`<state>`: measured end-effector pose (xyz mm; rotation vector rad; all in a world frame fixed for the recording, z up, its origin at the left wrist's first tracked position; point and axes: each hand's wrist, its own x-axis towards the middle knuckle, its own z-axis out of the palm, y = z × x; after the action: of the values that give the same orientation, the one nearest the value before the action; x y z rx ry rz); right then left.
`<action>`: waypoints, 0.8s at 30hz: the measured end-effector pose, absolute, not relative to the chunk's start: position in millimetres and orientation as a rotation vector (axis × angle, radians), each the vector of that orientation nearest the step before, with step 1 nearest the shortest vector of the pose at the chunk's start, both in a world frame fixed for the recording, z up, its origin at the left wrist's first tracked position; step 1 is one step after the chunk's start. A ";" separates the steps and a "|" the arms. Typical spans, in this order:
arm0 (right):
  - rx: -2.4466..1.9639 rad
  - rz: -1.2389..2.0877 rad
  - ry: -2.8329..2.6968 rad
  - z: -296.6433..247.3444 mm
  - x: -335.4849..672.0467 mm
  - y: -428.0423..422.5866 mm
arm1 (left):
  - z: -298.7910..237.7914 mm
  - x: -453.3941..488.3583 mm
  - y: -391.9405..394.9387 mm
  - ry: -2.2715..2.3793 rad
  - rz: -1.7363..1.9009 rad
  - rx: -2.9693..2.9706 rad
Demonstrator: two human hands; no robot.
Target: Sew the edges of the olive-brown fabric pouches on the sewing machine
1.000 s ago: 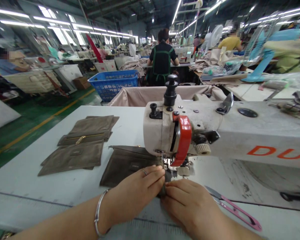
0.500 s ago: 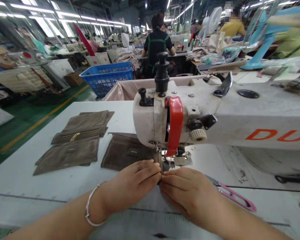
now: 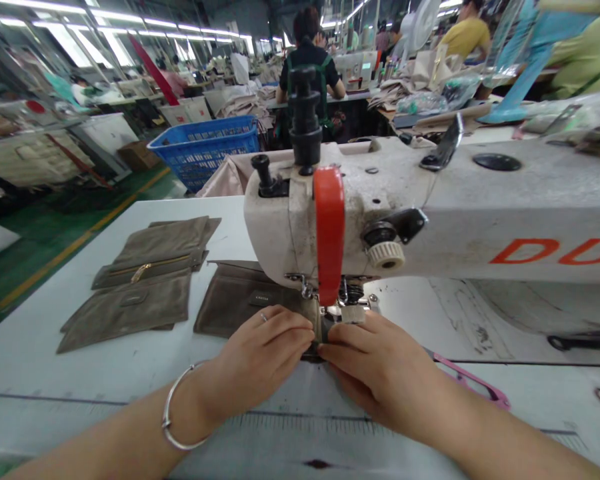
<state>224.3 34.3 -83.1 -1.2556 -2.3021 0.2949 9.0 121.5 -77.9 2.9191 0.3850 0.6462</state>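
A dark brown leather wallet piece (image 3: 230,303) with a small label lies on the table, its right edge beneath the needle area of a white sewing machine (image 3: 275,233). My left hand (image 3: 265,350), with a ring and a silver bangle, presses and grips the leather near that edge, fingers together. Close beside it, my right hand (image 3: 380,357) pinches the near right corner of the same piece, right by the presser foot (image 3: 333,312). The fingertips of both hands nearly meet, and the pinched corner is partly hidden.
More brown leather pieces, one with a gold zipper (image 3: 140,270), lie at the left. A pink-handled tool (image 3: 473,380) rests partly behind my right forearm. A ruler scale (image 3: 300,421) runs along the near table. Beyond stand a blue basket (image 3: 210,147) and a seated co-worker (image 3: 307,67).
The view has shifted slightly. My right hand has moved forward, closer to the presser foot. Both hands keep hold of the leather's right edge.
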 end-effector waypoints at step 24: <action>-1.309 0.268 -2.064 -92.5 217.4 50.9 | -79.8 12.9 128.3 0.697 0.583 2.604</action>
<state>217.4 50.9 -92.5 -1.3090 -2.0642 0.2680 12.9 128.3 -79.8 2.6039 0.6973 0.5825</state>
